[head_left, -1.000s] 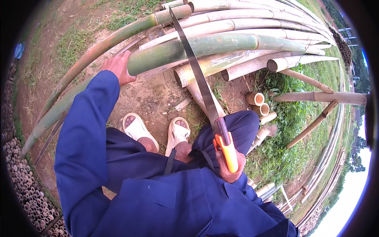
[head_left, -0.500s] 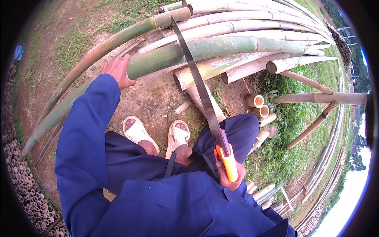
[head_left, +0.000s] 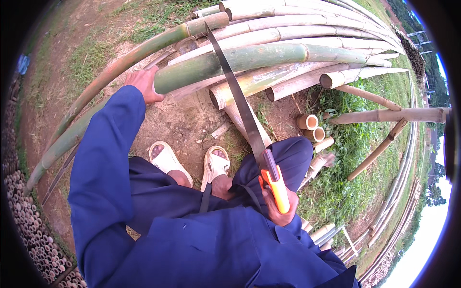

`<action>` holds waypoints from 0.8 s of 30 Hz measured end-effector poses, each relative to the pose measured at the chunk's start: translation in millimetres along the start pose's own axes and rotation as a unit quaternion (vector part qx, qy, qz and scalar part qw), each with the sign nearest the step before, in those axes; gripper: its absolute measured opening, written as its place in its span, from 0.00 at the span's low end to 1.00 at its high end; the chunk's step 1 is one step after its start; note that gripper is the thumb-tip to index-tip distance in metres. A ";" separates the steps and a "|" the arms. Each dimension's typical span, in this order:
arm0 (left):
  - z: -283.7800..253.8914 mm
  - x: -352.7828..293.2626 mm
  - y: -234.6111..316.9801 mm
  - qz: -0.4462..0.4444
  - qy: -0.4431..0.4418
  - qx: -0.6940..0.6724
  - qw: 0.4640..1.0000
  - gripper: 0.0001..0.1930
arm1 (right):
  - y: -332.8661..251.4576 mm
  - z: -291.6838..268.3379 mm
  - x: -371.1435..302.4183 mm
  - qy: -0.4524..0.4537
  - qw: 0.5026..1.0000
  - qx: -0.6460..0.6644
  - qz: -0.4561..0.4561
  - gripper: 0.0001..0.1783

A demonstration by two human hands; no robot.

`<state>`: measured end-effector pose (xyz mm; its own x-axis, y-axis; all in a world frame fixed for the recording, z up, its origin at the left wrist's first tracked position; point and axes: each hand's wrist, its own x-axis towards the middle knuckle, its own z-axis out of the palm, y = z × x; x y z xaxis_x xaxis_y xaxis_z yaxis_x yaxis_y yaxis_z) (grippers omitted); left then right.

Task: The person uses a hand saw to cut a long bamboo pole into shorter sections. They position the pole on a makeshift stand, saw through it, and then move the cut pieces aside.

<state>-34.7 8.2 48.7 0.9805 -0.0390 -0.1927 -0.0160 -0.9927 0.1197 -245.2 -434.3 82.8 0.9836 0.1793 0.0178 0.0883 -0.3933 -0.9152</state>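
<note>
A thick green bamboo pole (head_left: 259,56) slants across the upper part of the head view, from the lower left to the far right. My left hand (head_left: 145,84) is closed over it, thumb on the near side. In my right hand (head_left: 281,210) is a handsaw (head_left: 242,103), gripped by its orange-yellow handle near my right knee. Its long dark blade points up and away, crossing the pole to the right of my left hand, with the tip beyond the pole's far side. Whether the teeth have cut into the bamboo cannot be made out.
Several pale bamboo poles (head_left: 297,20) lie stacked behind the green one. Another greenish-brown pole (head_left: 139,52) runs beyond my left hand. Short cut bamboo pieces (head_left: 312,134) lie right of my knee, beside a bamboo post frame (head_left: 384,116). Many cut ends (head_left: 38,235) are piled at lower left.
The poles and ground sit slightly farther left in the picture. The saw stays across the green pole with only a slight shift, and both hands keep their grips.
</note>
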 end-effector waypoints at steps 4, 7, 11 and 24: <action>7.1 2.5 4.1 -0.003 0.026 -0.003 1.000 0.38 | -7.0 1.6 23.4 0.012 0.999 0.015 -0.027 0.18; 10.4 9.2 11.9 0.001 0.017 -0.002 1.000 0.40 | -13.1 46.0 140.2 0.007 0.998 0.066 -0.015 0.07; -4.2 10.1 7.9 -0.003 0.005 0.010 1.000 0.41 | -1.3 57.3 163.1 0.003 0.994 0.102 -0.046 0.07; 3.2 6.3 11.6 -0.005 0.002 -0.022 1.000 0.35 | -5.1 41.9 116.3 0.020 0.998 0.045 -0.046 0.07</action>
<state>-29.3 -4.0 45.7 0.9812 -0.0295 -0.1906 0.0014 -0.9871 0.1598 -137.9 -373.6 72.6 0.9779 0.1735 0.1170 0.1647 -0.2933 -0.9417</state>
